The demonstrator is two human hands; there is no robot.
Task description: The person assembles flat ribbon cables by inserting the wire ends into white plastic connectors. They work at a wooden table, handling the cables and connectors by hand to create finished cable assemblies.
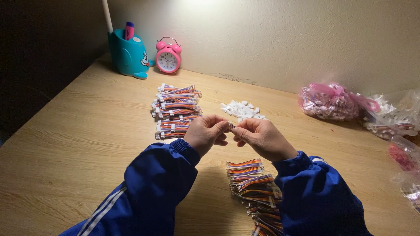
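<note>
Head camera view showed both hands raised just above the pale wooden table [78, 144], meeting fingertip to fingertip. The left hand [205, 133] and the right hand [261, 137] each pinched an end of a short multicoloured ribbon-wire lead [231, 126], most of it hidden by the fingers; only a small piece showed between the thumbs. Neither hand was released; both were closed on that lead in a fine pinch.

Beyond the hands lay a stack of wire bundles with white ends [176, 111], and beside it a small heap of white plastic connector housings [242, 110]. Nearer the person, under the right sleeve, a loose pile of striped wire leads [253, 183] rested on the table.

The lead looked very light and limp, likely to flop unless held near its end. Its fine terminals seemed easy to bend, so a grip just behind the tip, on the insulated part, appeared the safest hold.
</note>
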